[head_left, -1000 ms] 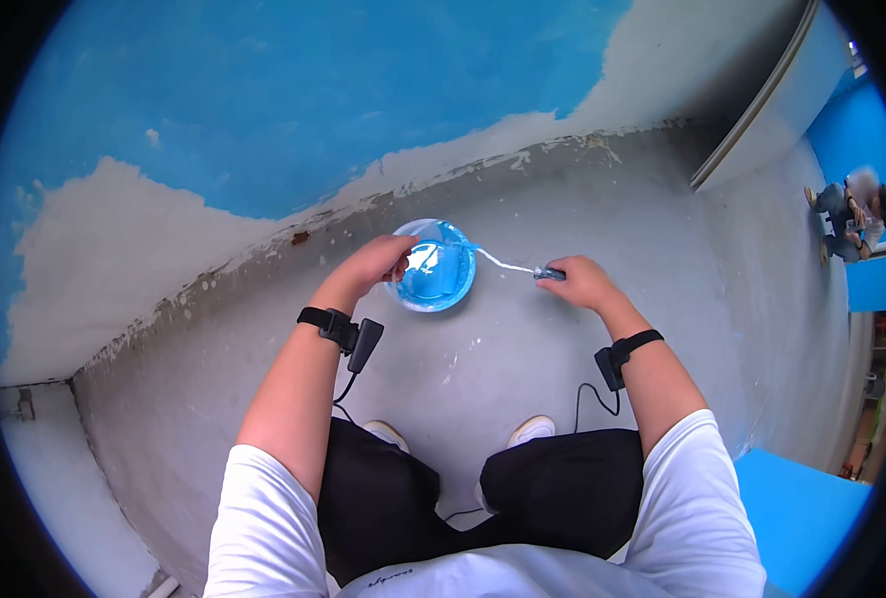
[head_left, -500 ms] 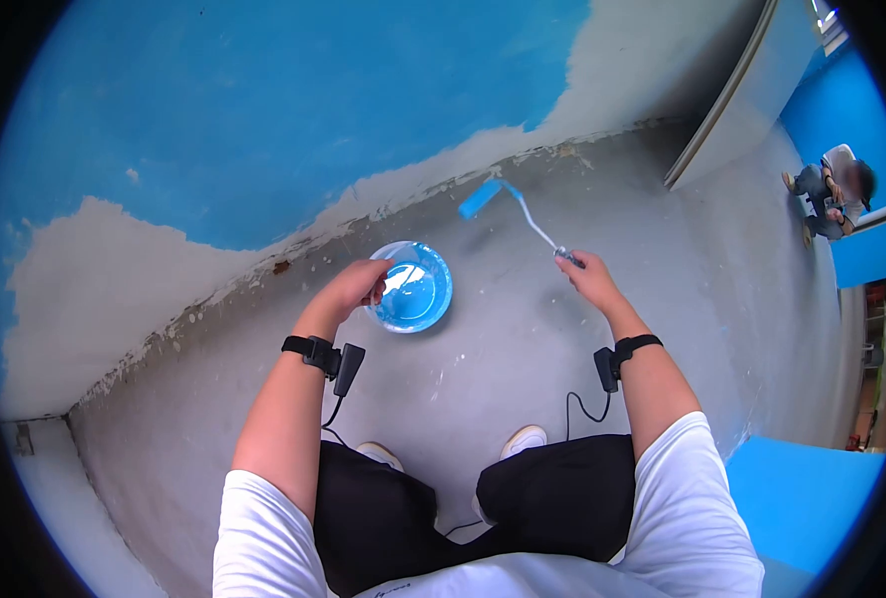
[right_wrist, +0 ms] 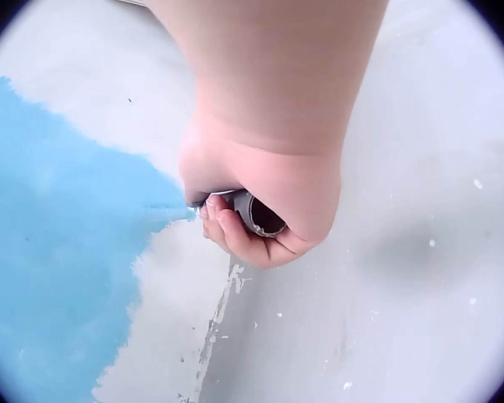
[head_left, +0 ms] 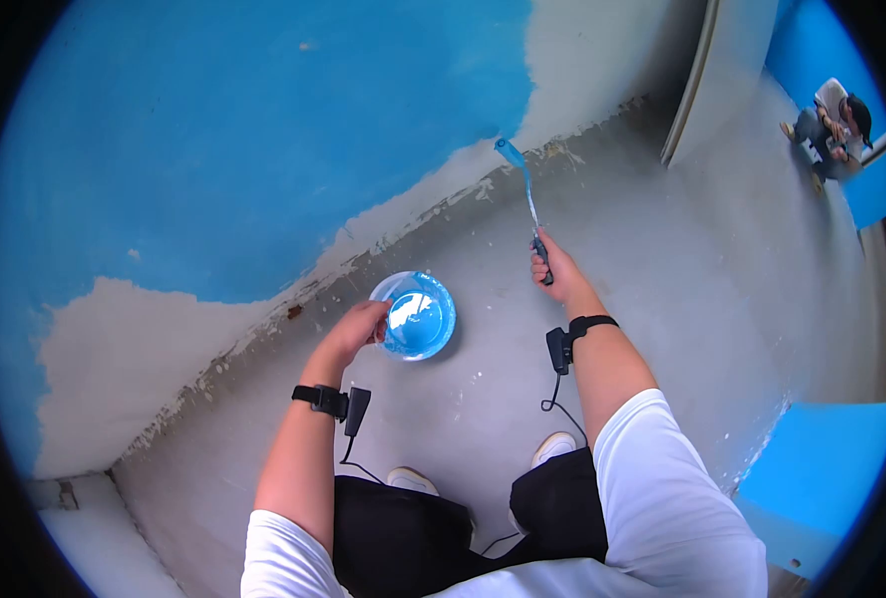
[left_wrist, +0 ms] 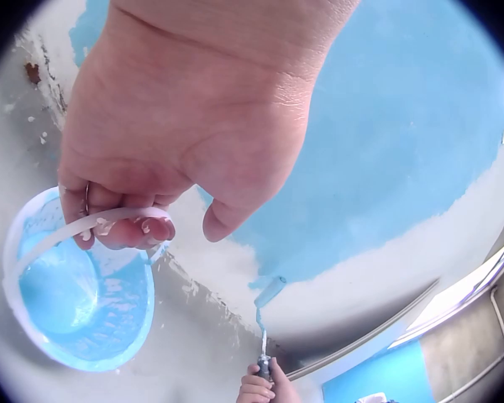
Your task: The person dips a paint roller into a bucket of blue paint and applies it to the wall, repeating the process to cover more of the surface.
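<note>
My left hand point(head_left: 363, 324) has its fingers curled under the white bail handle point(left_wrist: 63, 236) of a paint bucket point(head_left: 419, 356). Glossy blue paint fills the bottom of the bucket, and its inner wall is smeared with blue. My right hand point(head_left: 559, 269) grips the dark handle point(right_wrist: 265, 217) of a paint roller point(head_left: 510, 152). The roller's blue sleeve point(left_wrist: 270, 290) points away from me and overlaps the low, ragged edge of the blue paint on the wall point(head_left: 263, 130). In the right wrist view the hand hides most of the roller.
Bare whitish wall point(head_left: 134, 349) runs below the blue area, down to the paint-spattered grey floor point(head_left: 483, 419). A pale panel point(head_left: 717, 100) stands at the right. Further off, another person point(head_left: 832, 135) sits low. A blue board point(head_left: 822, 458) lies at the lower right.
My right hand has lifted the roller from the bucket and swung it forward to the wall. The left hand keeps its hold on the bucket handle.
</note>
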`<move>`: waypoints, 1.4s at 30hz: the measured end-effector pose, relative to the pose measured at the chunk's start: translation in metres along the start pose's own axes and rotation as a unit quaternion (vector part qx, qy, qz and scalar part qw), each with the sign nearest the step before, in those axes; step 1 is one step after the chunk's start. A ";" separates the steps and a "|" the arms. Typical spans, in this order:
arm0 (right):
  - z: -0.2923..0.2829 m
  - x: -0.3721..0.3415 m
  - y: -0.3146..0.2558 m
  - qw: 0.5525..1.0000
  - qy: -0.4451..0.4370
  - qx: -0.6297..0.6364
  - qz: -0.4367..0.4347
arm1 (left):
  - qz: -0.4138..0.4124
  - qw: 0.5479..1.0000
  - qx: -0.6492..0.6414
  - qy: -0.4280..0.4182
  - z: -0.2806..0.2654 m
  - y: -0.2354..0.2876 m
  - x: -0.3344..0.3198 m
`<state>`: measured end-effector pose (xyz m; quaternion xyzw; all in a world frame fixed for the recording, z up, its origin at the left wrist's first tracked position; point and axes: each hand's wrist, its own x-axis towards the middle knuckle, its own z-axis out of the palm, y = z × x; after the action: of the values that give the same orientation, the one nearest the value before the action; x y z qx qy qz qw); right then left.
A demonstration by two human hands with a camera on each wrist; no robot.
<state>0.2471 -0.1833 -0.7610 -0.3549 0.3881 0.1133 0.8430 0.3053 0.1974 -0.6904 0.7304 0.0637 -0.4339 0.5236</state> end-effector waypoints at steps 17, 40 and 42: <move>0.015 0.078 0.003 0.984 -0.092 0.149 -0.045 | 0.001 0.992 0.123 0.027 0.034 0.024 -0.023; 0.017 0.079 0.034 0.992 -0.083 -0.095 -0.013 | -0.045 0.997 -0.028 -0.059 0.025 0.025 -0.012; 0.014 0.073 0.028 0.992 -0.077 -0.097 -0.024 | -0.043 0.997 -0.033 -0.061 0.026 0.024 -0.011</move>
<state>0.2912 -0.1596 -0.8222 -0.4341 0.3011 0.1570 0.8344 0.2972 0.1696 -0.6676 0.6810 0.0776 -0.4980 0.5313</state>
